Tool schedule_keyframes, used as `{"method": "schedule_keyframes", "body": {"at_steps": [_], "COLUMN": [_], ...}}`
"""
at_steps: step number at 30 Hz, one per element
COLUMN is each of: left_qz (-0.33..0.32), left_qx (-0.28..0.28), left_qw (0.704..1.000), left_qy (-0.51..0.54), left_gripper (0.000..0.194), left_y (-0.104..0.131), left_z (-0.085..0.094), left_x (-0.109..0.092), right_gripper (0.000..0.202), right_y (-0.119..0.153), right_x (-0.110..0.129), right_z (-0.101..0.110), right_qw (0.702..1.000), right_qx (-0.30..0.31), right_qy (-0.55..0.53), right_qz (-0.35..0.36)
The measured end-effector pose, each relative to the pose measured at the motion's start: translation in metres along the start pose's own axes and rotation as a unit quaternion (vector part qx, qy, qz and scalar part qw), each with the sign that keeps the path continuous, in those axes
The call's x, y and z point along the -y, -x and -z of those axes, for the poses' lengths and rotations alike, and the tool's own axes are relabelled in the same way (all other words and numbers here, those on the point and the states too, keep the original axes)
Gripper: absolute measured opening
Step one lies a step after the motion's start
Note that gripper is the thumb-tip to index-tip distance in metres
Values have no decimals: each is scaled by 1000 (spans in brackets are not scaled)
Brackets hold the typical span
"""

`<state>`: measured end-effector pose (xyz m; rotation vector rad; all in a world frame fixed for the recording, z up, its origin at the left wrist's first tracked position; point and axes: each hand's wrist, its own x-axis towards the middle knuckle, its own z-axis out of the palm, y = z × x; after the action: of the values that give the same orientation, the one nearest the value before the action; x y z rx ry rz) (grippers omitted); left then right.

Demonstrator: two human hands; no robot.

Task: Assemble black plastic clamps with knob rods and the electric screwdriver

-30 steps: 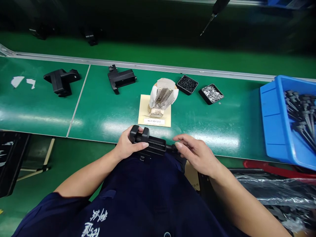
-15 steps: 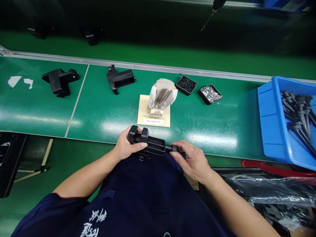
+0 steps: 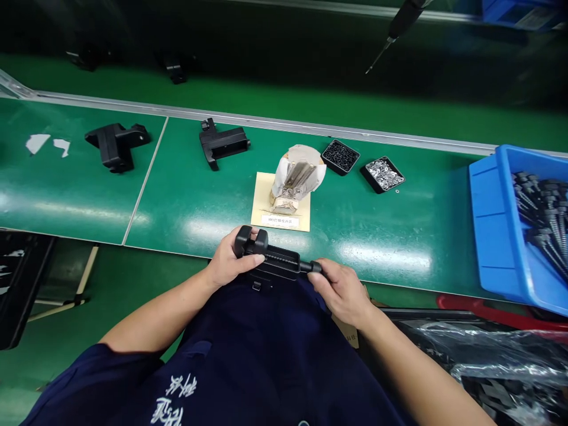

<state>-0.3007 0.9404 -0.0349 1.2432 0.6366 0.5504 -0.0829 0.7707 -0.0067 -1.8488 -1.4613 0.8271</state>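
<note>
Close to my body, in front of the bench edge, my left hand (image 3: 233,260) is wrapped round the jaw end of a black clamp (image 3: 279,260), thumb along its side. A threaded rod runs lengthwise in the clamp's open channel. At its other end, my right hand (image 3: 344,290) pinches the black knob (image 3: 315,267) of that rod between thumb and fingers. Just beyond the clamp stands a fixture (image 3: 295,177) wrapped in pale tape, on a yellowish base with a paper label.
Two black brackets (image 3: 116,146) (image 3: 224,142) lie on the green bench. Small trays hold black screws (image 3: 341,156) and silver washers (image 3: 383,174). On the right, a blue bin (image 3: 497,219) contains threaded rods. A screwdriver (image 3: 390,38) hangs above. Plastic-wrapped parts (image 3: 497,349) sit below.
The whole view has shifted slightly, so the bench things appear a little further right. Both hands keep hold of the clamp, and the right fingers have turned slightly at the knob.
</note>
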Motion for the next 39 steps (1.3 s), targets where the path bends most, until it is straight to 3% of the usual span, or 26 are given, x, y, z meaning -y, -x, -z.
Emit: {"method": "schedule_keyframes", "body": {"at_steps": [6, 8, 11, 13, 17, 20, 22, 26, 28, 31, 39], "left_qz": [56, 65, 60, 43, 18, 13, 18, 50, 64, 74, 56], "left_qx": [42, 95, 225, 266, 215, 198, 178, 124, 110, 105, 120], "left_qw": [991, 987, 971, 962, 968, 963, 962, 967, 967, 964, 970], "left_qy": [115, 113, 57, 34, 125, 181, 206, 219, 220, 232, 205], "left_gripper": [61, 67, 85, 81, 59, 54, 51, 48, 51, 59, 49], "left_y": [1, 0, -4, -3, 9, 23, 31, 40, 42, 41, 35], "left_z": [5, 11, 22, 25, 17, 10, 9, 12, 14, 16, 11], "left_x": [-1, -7, -13, -13, 1, 11, 15, 15, 15, 17, 18], "right_gripper": [45, 56, 69, 60, 32, 16, 23, 39, 38, 44, 42], "right_y": [4, 5, 8, 12, 21, 22, 19, 9, 4, 1, 3], "right_x": [-4, -5, -6, -6, -7, -8, -8, -8, -9, -11, -11], "right_z": [-7, -9, -15, -18, -17, -14, -14, -19, -21, -22, -22], "right_qw": [997, 994, 981, 978, 973, 985, 988, 990, 993, 988, 983], "right_qx": [-40, -7, 30, 0, -62, 11, 47, 26, 48, 72, 68], "right_qy": [-67, -91, -157, -190, -220, -170, -144, -140, -112, -137, -169], "right_qz": [-16, -57, -114, -82, 28, 29, 18, 20, 5, -6, -6]}}
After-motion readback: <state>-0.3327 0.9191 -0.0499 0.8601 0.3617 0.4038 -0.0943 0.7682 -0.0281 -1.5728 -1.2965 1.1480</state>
